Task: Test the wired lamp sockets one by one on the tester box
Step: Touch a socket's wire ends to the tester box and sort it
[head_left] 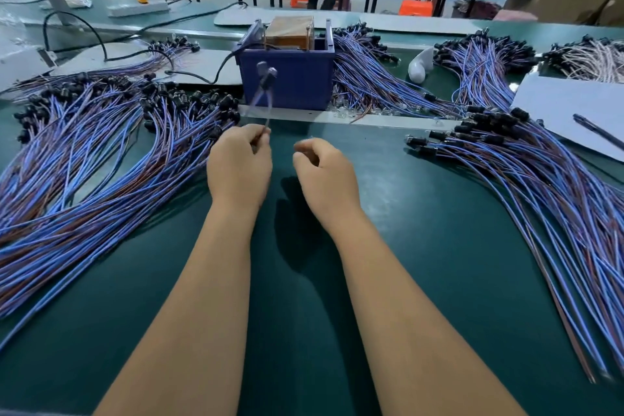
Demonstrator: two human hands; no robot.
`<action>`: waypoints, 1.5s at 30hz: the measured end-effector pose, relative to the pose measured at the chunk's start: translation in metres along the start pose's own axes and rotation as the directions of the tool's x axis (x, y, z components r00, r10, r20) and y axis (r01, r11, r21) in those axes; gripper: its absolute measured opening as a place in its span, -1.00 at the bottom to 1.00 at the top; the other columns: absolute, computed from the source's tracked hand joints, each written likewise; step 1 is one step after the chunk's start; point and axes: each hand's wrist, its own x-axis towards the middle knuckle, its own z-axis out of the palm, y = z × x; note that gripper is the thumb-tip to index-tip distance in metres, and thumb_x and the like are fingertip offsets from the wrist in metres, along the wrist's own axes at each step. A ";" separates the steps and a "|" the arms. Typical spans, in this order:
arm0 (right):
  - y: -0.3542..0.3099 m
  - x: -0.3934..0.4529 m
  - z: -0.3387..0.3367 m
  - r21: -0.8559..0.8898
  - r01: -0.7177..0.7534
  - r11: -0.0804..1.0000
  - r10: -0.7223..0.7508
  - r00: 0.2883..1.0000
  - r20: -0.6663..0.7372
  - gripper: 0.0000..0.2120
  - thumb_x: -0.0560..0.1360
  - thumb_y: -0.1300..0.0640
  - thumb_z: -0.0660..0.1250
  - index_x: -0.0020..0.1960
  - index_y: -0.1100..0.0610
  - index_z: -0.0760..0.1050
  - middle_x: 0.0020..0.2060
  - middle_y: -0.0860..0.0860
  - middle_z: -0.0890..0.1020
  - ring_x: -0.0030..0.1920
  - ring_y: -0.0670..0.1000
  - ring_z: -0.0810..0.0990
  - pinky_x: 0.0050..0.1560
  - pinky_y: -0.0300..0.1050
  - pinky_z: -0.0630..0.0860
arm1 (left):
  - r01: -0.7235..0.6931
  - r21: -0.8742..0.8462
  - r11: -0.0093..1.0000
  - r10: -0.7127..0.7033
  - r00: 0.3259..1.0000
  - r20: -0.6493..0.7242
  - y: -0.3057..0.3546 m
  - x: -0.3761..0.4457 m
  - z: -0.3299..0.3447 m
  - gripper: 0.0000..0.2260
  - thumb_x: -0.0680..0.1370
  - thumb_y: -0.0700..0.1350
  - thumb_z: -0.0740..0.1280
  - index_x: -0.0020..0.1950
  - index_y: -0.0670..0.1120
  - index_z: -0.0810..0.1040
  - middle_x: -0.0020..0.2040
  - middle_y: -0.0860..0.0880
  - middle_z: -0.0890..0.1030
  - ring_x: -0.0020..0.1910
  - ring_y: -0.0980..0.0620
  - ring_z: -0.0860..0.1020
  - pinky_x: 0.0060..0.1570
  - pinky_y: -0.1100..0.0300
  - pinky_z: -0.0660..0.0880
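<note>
Tester box (pixel 287 78) at surface (pixel 304 280) center-back. Socket piles: one left (pixel 101 152), one right (pixel 540 172), more behind box on right (pixel 371 78). Paper sheet (pixel 567 108) far right.

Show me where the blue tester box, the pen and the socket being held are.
Blue tester box (pixel 290 81), head view, on its front wall.
Pen (pixel 597 131), head view, mid-barrel, lying on the white sheet.
Held socket (pixel 268 73), head view, on its blurred dark head, wires pinched by the left hand (pixel 238 165).
</note>
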 end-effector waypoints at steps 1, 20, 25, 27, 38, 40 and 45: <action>-0.001 0.000 -0.001 0.070 -0.021 0.997 0.021 1.000 -0.006 -0.72 0.55 0.13 0.28 0.25 0.06 0.51 -0.17 -0.11 0.60 -0.11 -0.09 0.54 0.03 -0.14 0.44 | -0.030 -0.053 0.998 0.031 0.999 0.027 0.002 -0.001 0.000 -0.81 0.60 -0.16 0.29 0.13 -0.13 0.67 0.02 -0.09 0.64 -0.02 -0.06 0.57 -0.01 0.20 0.41; -0.002 0.006 -0.017 0.748 -0.036 0.663 0.247 0.954 -0.173 -0.87 0.55 0.36 0.27 -0.07 0.20 0.57 -0.41 -0.02 0.60 -0.35 -0.04 0.59 -0.16 -0.32 0.55 | 0.343 -0.603 0.720 -0.333 0.934 0.132 0.011 -0.001 -0.011 -0.70 0.58 -0.14 0.20 0.28 0.01 0.55 0.14 0.10 0.62 -0.12 0.18 0.59 -0.12 0.18 0.51; -0.006 0.006 -0.019 0.856 0.013 0.517 0.221 0.964 -0.148 -0.91 0.54 0.31 0.34 -0.01 0.16 0.57 -0.20 0.08 0.65 -0.12 0.02 0.63 0.01 -0.23 0.54 | 0.297 -0.708 0.641 -0.167 0.954 0.250 0.027 -0.008 -0.007 -0.67 0.61 -0.20 0.18 -0.30 -0.14 0.61 -0.42 -0.03 0.63 -0.49 0.14 0.52 -0.48 0.39 0.36; -0.007 0.005 -0.021 0.900 -0.040 0.435 0.142 0.990 -0.024 -0.88 0.59 0.18 0.28 0.02 0.20 0.57 -0.15 0.12 0.64 -0.11 0.05 0.64 -0.02 -0.21 0.55 | 0.335 -0.670 0.662 -0.111 0.929 0.354 0.030 -0.010 -0.005 -0.60 0.64 -0.14 0.16 -0.33 -0.11 0.63 -0.40 -0.04 0.65 -0.50 0.14 0.52 -0.46 0.33 0.37; 0.001 -0.001 -0.020 0.674 -0.156 0.722 -0.151 0.915 0.374 -0.84 0.52 0.39 0.31 -0.09 0.23 0.64 -0.32 0.11 0.67 -0.32 -0.02 0.61 -0.20 -0.20 0.59 | 0.586 -0.805 0.094 -0.344 0.778 0.526 0.016 0.008 -0.006 -0.61 0.71 0.01 0.06 -0.04 -0.20 0.57 -0.20 -0.09 0.70 -0.26 0.05 0.67 -0.30 0.23 0.58; 0.002 -0.003 -0.020 0.583 -0.176 0.793 -0.196 0.833 0.518 -0.87 0.51 0.35 0.34 -0.11 0.22 0.65 -0.33 0.11 0.67 -0.35 -0.01 0.59 -0.22 -0.22 0.58 | 0.547 -0.831 -0.099 -0.338 0.767 0.545 0.010 0.011 -0.010 -0.65 0.71 -0.01 0.08 0.01 -0.21 0.55 -0.19 -0.12 0.71 -0.18 0.00 0.68 -0.20 0.21 0.61; -0.002 -0.005 -0.020 0.497 -0.195 0.845 -0.190 0.760 0.622 -0.71 0.48 0.11 0.31 -0.39 0.17 0.57 -0.37 0.17 0.64 -0.41 0.07 0.57 -0.27 -0.18 0.56 | 0.495 -0.830 -0.256 -0.370 0.743 0.557 0.009 0.011 -0.009 -0.75 0.69 -0.11 0.16 -0.07 -0.18 0.54 -0.33 -0.07 0.65 -0.38 0.08 0.63 -0.38 0.27 0.56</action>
